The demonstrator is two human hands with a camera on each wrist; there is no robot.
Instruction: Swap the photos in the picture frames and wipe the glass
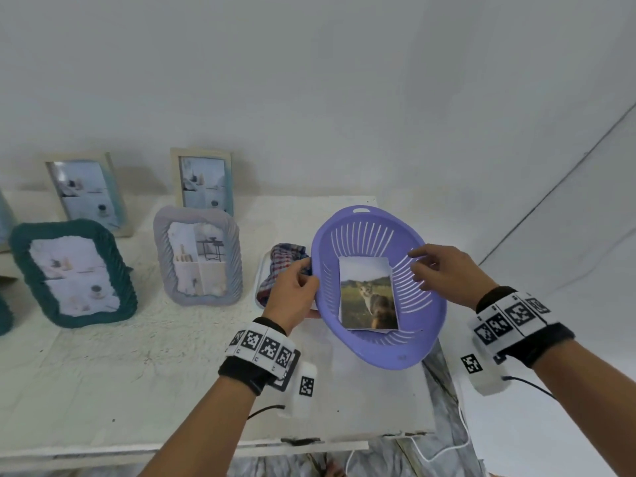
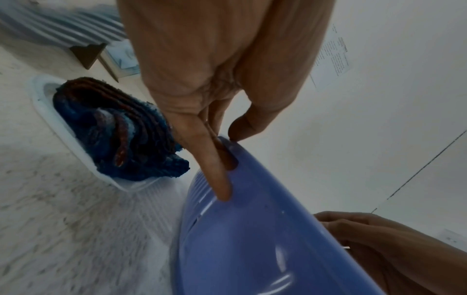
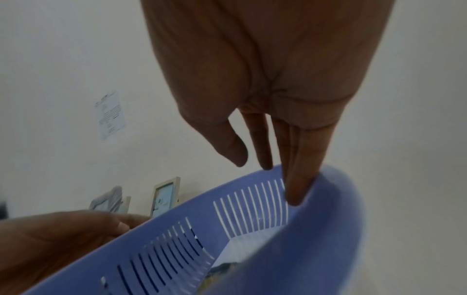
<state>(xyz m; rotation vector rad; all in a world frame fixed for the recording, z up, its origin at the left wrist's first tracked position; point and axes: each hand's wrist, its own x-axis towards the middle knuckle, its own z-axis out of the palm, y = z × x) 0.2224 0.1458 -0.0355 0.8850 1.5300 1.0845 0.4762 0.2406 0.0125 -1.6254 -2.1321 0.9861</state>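
Note:
A purple slotted basket (image 1: 395, 359) is held tilted above the table's right end, and a cat photo (image 1: 367, 294) lies flat inside it. My left hand (image 1: 292, 290) pinches the basket's left rim (image 2: 252, 229), thumb on top and fingers (image 2: 217, 175) underneath by the handle slot. My right hand (image 1: 444, 270) hovers at the right rim with straight fingers (image 3: 295, 189), one tip touching the basket (image 3: 252, 209). A teal frame (image 1: 74, 273) and a grey ribbed frame (image 1: 198, 256) stand on the left, each with a picture in it. A folded checked cloth (image 1: 282, 266) lies beside the basket.
Two pale wooden frames (image 1: 87, 192) (image 1: 204, 182) lean against the wall behind. The cloth (image 2: 118, 135) sits in a small white tray (image 2: 43, 93). The white table (image 1: 137, 366) ends just right of the basket, with cables hanging below its front edge.

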